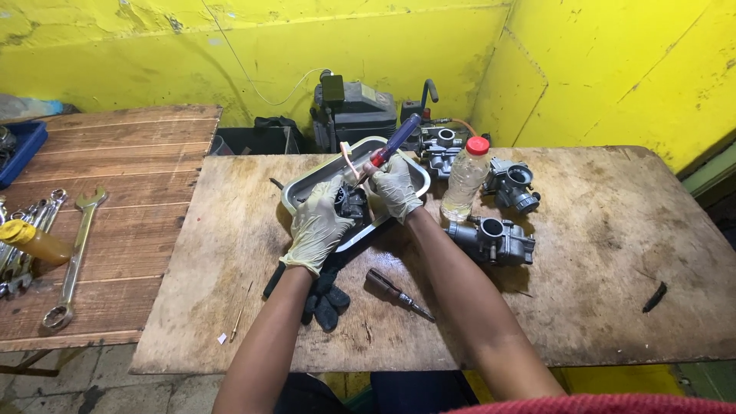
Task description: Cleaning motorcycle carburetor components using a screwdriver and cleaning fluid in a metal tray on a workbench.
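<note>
Both my hands wear pale latex gloves over a metal tray (307,184) on the wooden bench. My left hand (318,226) grips a dark carburetor body (354,202) just above the tray. My right hand (395,184) holds a screwdriver (393,143) with a red and purple handle, its handle pointing up and away, its tip down at the carburetor. A thin pink stick, perhaps a toothbrush (349,159), also rises from between the hands.
A plastic bottle with a red cap (466,178) and three more carburetors (492,239) (512,184) (439,146) lie right of the tray. A second screwdriver (395,293) and dark gloves (326,295) lie near me. Wrenches (73,257) rest on the left table.
</note>
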